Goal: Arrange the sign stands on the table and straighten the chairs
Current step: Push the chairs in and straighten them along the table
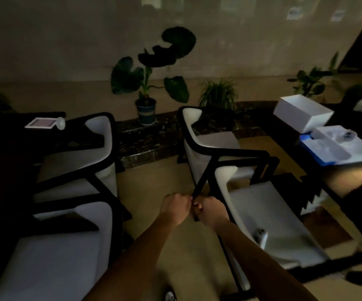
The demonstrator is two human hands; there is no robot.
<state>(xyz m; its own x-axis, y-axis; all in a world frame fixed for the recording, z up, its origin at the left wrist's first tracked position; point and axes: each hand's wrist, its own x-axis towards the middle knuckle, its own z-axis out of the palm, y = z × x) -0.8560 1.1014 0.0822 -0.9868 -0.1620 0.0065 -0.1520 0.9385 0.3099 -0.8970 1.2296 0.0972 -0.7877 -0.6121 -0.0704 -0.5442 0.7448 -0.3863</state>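
Note:
The room is dim. My left hand (175, 208) and my right hand (210, 211) sit side by side, both fists closed around the black frame of a white-cushioned chair (269, 218) at right of centre. A second chair (208, 137) stands just beyond it, its black armrest touching the first. At left stand two more chairs, one far (84, 153) and one near (52, 257). A flat framed sign stand (42, 123) with a white base lies on the dark table (4, 148) at far left.
On the dark table (349, 177) at right are an open white box (301, 111) and a white-and-blue tray (338, 146). Potted plants (147, 83) line a dark ledge along the back wall. Tan floor runs between the chair rows. A small white object (260, 235) lies on the held chair's seat.

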